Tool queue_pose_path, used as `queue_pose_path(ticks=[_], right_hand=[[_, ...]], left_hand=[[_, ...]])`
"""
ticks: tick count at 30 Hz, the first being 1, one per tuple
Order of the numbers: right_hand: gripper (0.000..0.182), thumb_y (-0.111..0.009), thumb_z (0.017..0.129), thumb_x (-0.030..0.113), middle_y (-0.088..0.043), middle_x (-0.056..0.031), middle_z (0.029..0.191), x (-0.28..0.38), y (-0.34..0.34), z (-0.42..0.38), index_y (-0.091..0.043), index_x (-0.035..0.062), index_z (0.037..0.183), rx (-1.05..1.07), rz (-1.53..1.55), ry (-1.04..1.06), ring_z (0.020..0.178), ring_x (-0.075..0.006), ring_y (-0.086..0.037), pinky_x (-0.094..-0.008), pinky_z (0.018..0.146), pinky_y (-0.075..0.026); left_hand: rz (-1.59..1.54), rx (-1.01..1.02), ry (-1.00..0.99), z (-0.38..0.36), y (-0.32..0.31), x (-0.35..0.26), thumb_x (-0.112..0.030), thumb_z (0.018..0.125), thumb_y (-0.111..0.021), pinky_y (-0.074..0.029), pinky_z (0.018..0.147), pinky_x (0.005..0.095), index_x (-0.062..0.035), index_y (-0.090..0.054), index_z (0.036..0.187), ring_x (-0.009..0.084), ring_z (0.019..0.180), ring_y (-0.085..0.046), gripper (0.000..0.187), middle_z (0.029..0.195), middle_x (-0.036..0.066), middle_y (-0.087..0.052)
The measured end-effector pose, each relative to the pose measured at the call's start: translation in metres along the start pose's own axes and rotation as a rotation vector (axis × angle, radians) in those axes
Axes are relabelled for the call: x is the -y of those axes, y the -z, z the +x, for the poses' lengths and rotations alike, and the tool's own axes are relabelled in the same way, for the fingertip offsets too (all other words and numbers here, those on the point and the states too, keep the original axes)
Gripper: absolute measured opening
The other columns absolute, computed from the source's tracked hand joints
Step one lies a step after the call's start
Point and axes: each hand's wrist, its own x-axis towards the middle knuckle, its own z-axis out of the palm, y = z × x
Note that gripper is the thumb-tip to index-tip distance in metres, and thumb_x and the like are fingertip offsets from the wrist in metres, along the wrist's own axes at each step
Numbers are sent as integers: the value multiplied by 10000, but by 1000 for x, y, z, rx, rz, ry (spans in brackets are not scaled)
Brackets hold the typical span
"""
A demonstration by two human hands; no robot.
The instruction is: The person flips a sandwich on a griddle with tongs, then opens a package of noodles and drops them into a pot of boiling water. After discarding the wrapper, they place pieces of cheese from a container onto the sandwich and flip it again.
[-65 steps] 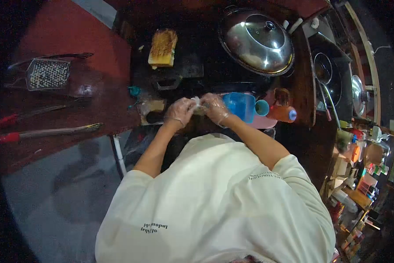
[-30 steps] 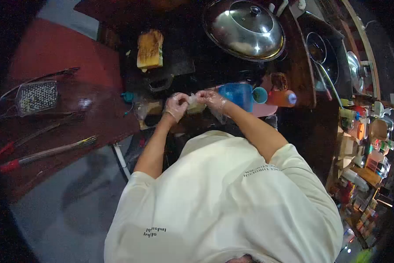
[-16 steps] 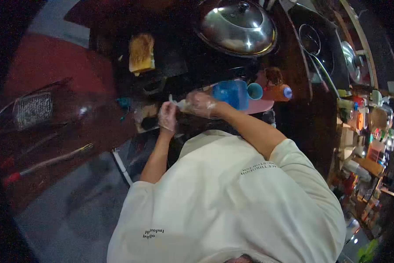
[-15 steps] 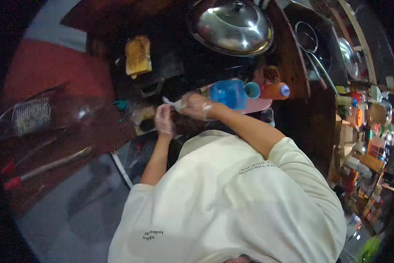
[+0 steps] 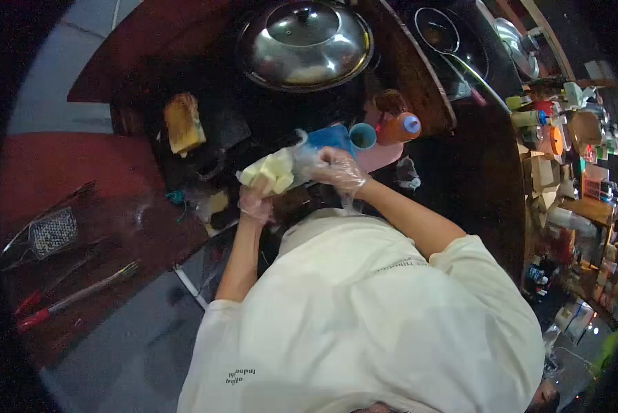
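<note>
My left hand, in a clear plastic glove, is closed around a clear plastic bag of pale yellow chunks and holds it up from below. The kind of food I cannot make out. My right hand, gloved the same way, pinches the clear bag's loose end just to the right. Behind that hand stands a blue container, with a teal cup beside it. An orange squeeze bottle is tilted farther right.
A large domed metal lid covers a pan at the back. Browned toast lies back left. A grater and red-handled tongs rest on the left wooden surface. A pink board lies under the bottle.
My hands have moved apart, and the pale yellow chunks now show in the bag on my left hand. The whole view has shifted, with surrounding objects appearing farther left.
</note>
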Motion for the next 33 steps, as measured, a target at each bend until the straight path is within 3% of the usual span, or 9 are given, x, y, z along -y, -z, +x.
queue_pose_path(ticks=[3,7,12,15,17,19,27,30,33], right_hand=[[460,-761,792,348,-684,-145,966,-34,36,-14,-649,-3,1069,-168,-85,23,931,-224,-645,-355,857,-499],[400,-716,792,215,-686,-190,1025,-30,54,-44,-634,-10,1112,-376,-568,64,916,-309,-675,-385,855,-522],[414,-676,773,200,-634,-239,1067,-70,54,-35,-630,3,1134,-413,-609,240,1029,-367,-613,-441,909,-485],[485,-689,748,173,-610,-243,1168,-39,56,-46,-581,18,1194,-312,-519,60,1112,-407,-575,-468,978,-455],[424,-687,778,190,-648,-227,1002,-62,51,-42,-604,48,1168,-420,-495,187,962,-370,-638,-443,867,-501],[437,-695,784,191,-654,-219,974,-55,54,-49,-589,48,1183,-375,-420,168,925,-369,-650,-446,835,-513],[471,-693,829,239,-638,-217,1068,-55,60,-48,-558,33,1230,-372,-413,364,941,-368,-650,-444,857,-516],[492,-685,832,270,-618,-231,1153,-21,58,-44,-538,62,1253,-381,-310,383,1083,-408,-590,-458,937,-469],[471,-642,896,325,-655,-211,1090,-17,57,-23,-586,24,1253,-337,-228,350,1005,-359,-649,-403,899,-500]], left_hand=[[408,-148,-128,36,-32,10,-254,840,-753,-555,830,367,-24,-624,1165,249,957,-676,418,1080,85,-677],[1191,-114,-541,56,-100,9,-323,744,-823,-552,806,352,-48,-669,1062,229,886,-703,448,975,102,-723],[1656,-141,-337,80,-120,37,-531,727,-774,-561,776,426,-114,-642,1118,367,893,-694,587,972,183,-708],[1684,-131,-343,74,-135,32,-550,730,-762,-564,765,435,-114,-633,1128,372,884,-694,604,965,190,-706],[1799,-115,-305,64,-152,27,-552,734,-758,-567,754,447,-119,-620,1140,380,883,-692,610,961,194,-705],[1850,16,-592,66,-146,30,-531,737,-764,-568,753,454,-122,-610,1156,387,881,-691,605,958,194,-705],[1630,-25,-496,71,-141,41,-409,734,-808,-551,821,424,-106,-587,1188,367,937,-685,589,1058,178,-690],[1642,-35,-217,75,-143,39,-323,735,-821,-533,865,411,-90,-576,1218,356,995,-667,590,1086,178,-683],[1597,233,-518,83,-114,43,-248,751,-817,-526,878,407,-72,-547,1274,346,1016,-661,614,1109,179,-675]])
